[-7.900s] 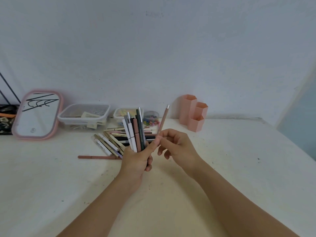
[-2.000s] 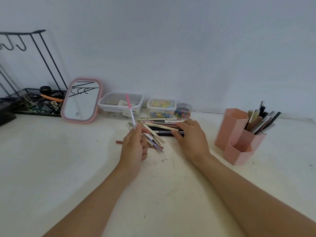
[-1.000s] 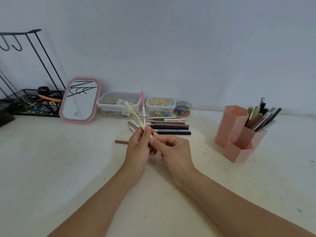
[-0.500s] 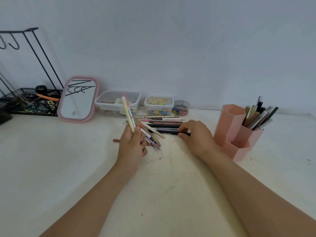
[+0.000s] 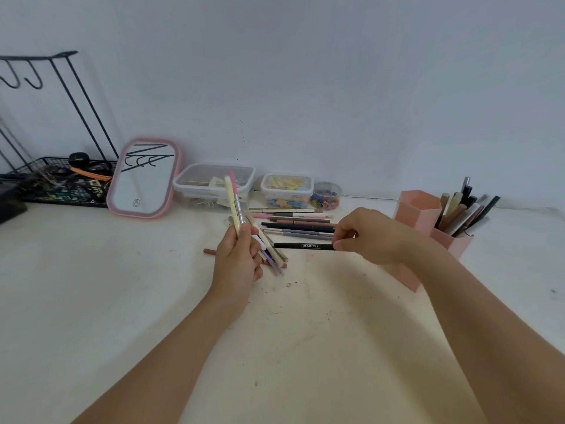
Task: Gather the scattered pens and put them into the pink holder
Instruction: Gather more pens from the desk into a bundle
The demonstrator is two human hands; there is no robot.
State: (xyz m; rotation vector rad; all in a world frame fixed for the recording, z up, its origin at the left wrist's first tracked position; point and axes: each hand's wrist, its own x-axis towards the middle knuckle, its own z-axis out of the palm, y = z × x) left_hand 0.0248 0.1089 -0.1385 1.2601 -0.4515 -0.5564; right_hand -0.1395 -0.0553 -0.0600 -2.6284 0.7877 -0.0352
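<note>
2 pens (image 5: pixel 234 206) upright in left hand (image 5: pixel 237 258), fingers curled round (a bundle) | right hand (image 5: pixel 371 235) fingertips pinch black pen (image 5: pixel 302 246), likely passing | pink holder (image 5: pixel 419 209) part-filled

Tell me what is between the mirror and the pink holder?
In the head view: two clear boxes, a small jar, and loose pens between mirror and holder.

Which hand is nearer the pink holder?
Right. The right hand is just left of the pink holder, pinching a black pen. The left hand is farther left, past the pen pile, gripping two pens.
</note>
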